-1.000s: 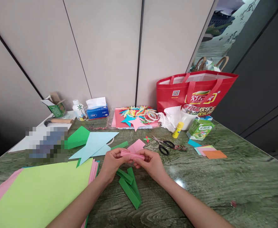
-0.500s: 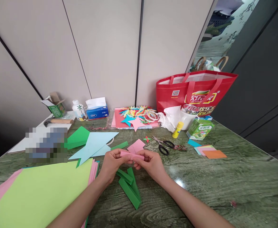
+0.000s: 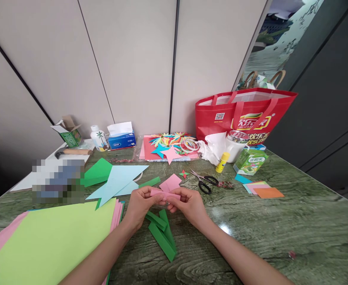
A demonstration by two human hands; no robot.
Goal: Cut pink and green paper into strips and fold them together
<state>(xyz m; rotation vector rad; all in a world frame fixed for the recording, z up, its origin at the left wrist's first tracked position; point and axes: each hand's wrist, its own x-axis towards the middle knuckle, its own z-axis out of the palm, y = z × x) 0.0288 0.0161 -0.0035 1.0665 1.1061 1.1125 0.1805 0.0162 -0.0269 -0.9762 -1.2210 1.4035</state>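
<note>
A narrow folded strip of pink paper (image 3: pixel 165 194) is held level above the table between both hands. My left hand (image 3: pixel 142 204) pinches its left end, thumb on the near side. Its right end is gripped by my right hand (image 3: pixel 188 202), with the two thumbs close together at the middle. Just beyond lies a flat piece of pink paper (image 3: pixel 170 182). Folded green paper strips (image 3: pixel 162 237) rest on the table below the hands. The undersides of the fingers are partly hidden by the strip.
Black-handled scissors (image 3: pixel 205 183), a yellow glue stick (image 3: pixel 222 162) and small coloured paper pieces (image 3: pixel 269 193) lie to the right. At left are a stack of coloured sheets (image 3: pixel 58 237) and light blue paper (image 3: pixel 117 183). A red bag (image 3: pixel 221 122) stands at the back.
</note>
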